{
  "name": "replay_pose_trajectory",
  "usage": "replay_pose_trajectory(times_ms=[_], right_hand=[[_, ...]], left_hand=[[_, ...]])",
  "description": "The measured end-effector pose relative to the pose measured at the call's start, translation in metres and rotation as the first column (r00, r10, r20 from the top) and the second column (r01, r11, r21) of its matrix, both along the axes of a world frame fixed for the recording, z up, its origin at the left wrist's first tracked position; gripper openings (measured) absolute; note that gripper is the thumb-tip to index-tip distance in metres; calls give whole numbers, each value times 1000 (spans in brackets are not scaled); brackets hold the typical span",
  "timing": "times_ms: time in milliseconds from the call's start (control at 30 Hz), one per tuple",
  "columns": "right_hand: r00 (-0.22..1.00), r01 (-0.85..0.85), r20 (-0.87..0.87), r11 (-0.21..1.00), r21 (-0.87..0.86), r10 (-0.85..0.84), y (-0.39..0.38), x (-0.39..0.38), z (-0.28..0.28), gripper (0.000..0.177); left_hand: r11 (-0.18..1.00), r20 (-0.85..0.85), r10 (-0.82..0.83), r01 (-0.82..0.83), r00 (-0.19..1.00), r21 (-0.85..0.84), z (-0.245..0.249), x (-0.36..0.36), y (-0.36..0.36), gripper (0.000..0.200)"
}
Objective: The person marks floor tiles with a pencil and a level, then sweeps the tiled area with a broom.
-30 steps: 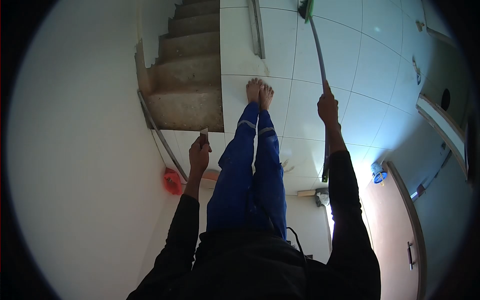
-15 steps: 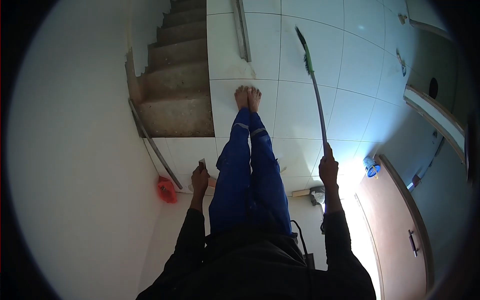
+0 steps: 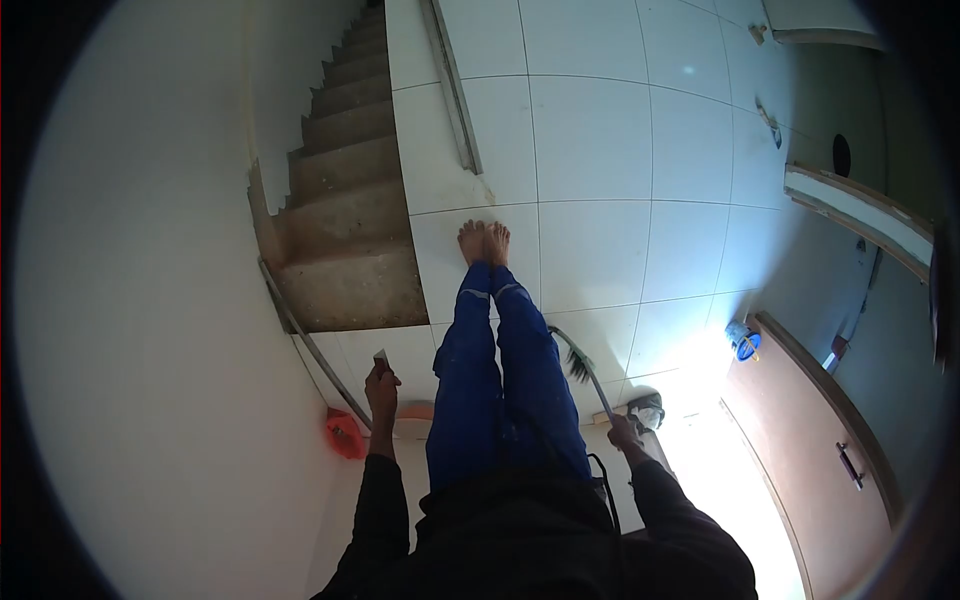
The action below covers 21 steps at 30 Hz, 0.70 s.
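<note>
My left hand (image 3: pixel 381 394) is closed around a small scraper (image 3: pixel 380 356), its flat pale blade pointing away from me over the floor tiles. In my right hand (image 3: pixel 627 434) is the grey handle (image 3: pixel 602 394) of a broom. Its dark bristles (image 3: pixel 578 366) are close to my right leg (image 3: pixel 535 400), low over the tiles. My bare feet (image 3: pixel 484 243) stand together on a white tile.
Bare concrete stairs (image 3: pixel 350 285) drop away on the left. A long metal bar (image 3: pixel 455 95) lies on the tiles ahead, and another bar (image 3: pixel 315 345) lies along the left wall. A red bag (image 3: pixel 345 435), a blue bucket (image 3: pixel 744 342) and a door (image 3: pixel 810 410) are nearby.
My right hand has swung the broom from far out ahead back to beside my right leg. The left hand, still holding the scraper, has shifted slightly left and nearer. The view has tilted up.
</note>
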State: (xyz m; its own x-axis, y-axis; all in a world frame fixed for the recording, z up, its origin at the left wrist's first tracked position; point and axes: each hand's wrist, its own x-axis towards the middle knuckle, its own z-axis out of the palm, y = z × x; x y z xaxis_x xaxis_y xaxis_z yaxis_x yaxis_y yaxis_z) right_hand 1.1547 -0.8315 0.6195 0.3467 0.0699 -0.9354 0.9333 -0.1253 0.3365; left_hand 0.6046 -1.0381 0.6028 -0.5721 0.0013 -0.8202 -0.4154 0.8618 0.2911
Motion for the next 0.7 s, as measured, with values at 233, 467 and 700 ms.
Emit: replay_pose_trajectory(times_ms=[233,467,700], right_hand=[[973,87,-215,731,677,83,9,16,37,53],[885,147,-347,522,840,309,367,-120,-60,53],[831,-65,-210,465,883,514,760,-248,-209,53]], left_hand=[[957,144,-101,135,984,-256,-16,59,-3,43],[994,-51,-96,93,994,-64,-14,41,138,29],[983,-281,-106,142,954,113,15,66,300,18]])
